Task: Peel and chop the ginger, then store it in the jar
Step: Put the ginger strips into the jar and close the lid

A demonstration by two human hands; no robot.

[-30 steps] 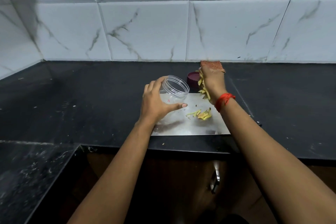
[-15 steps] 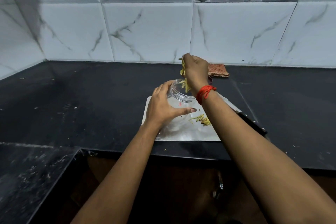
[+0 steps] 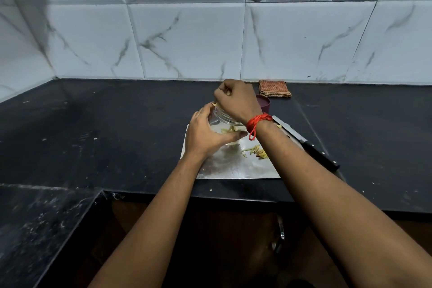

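Note:
My left hand (image 3: 204, 134) grips the clear plastic jar (image 3: 221, 119), tilted over the steel cutting board (image 3: 233, 169). Pale yellow ginger strips (image 3: 230, 130) lie inside the jar. My right hand (image 3: 236, 100), with a red thread at the wrist, hovers over the jar's mouth with its fingers curled. A few yellow bits show at its fingertips; the rest of what it holds is hidden. More chopped ginger (image 3: 253, 151) lies on the board just right of the jar.
A black-handled knife (image 3: 306, 143) lies along the board's right edge. A maroon lid (image 3: 265, 103) sits behind the jar, and a folded checked cloth (image 3: 275, 88) lies against the tiled wall. The black counter's front edge runs just below the board.
My right hand carried a pinch of ginger strips from the board's right side up to the jar mouth. Strips now lie inside the jar. My left hand kept its hold.

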